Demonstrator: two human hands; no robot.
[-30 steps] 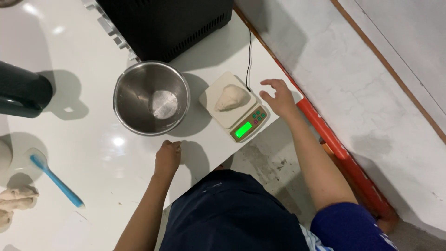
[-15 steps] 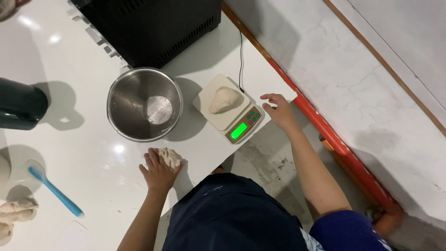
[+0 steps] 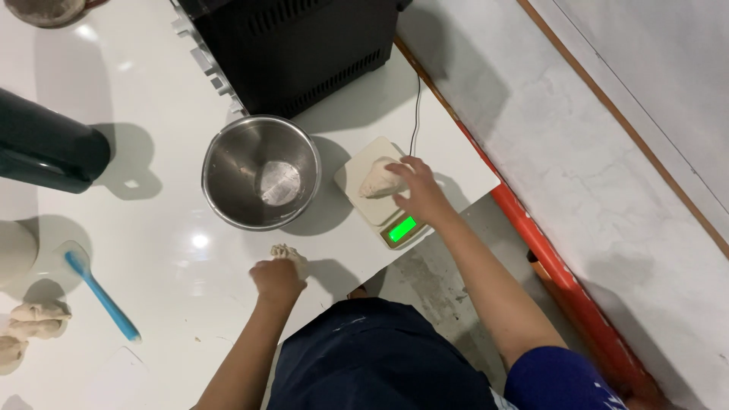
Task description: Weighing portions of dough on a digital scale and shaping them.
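A pale lump of dough (image 3: 377,181) lies on a small kitchen scale (image 3: 363,199) with a lit green display, near the right edge of the white table (image 3: 152,250). My right hand (image 3: 420,188) rests on that lump, fingers curled over its right side. My left hand (image 3: 278,277) is closed on a small piece of dough (image 3: 288,253) pressed against the tabletop near the front edge. An empty steel bowl (image 3: 260,181) stands between the two hands, just left of the scale.
A black appliance (image 3: 292,45) fills the back of the table, a thin cord running from it toward the scale. A dark cylinder (image 3: 47,149) lies at the left. A blue spatula (image 3: 102,294) and more dough pieces (image 3: 30,323) sit at the front left. An orange bar (image 3: 558,288) runs along the floor.
My right hand came back from beside the scale onto the dough lump. My left hand closed over the small dough piece on the table.
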